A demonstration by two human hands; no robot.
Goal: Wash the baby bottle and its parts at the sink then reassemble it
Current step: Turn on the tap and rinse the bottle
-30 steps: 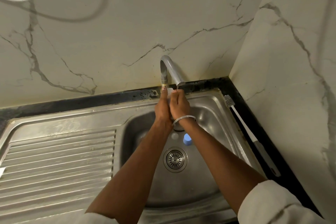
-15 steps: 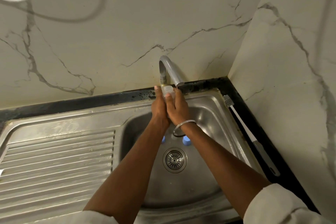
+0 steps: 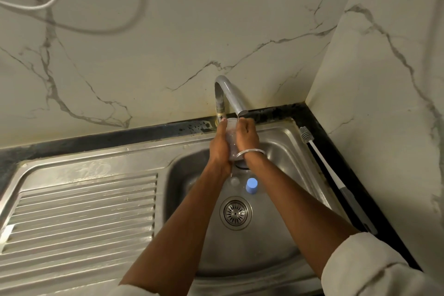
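Holding clear bottle (image 3: pixel 231 137) under tap (image 3: pixel 231 94) with left hand (image 3: pixel 219 149) and right hand (image 3: pixel 247 136), over sink (image 3: pixel 286 151) with blue cap (image 3: pixel 251 185) near drain (image 3: pixel 236 212).

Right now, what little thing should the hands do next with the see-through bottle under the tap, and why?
Probably tip the clear plastic baby bottle over and pour it out into the steel sink basin. The left hand and right hand both grip it upright, mouth just below the grey curved tap, and droplets show inside it. The round blue cap lies in the basin.
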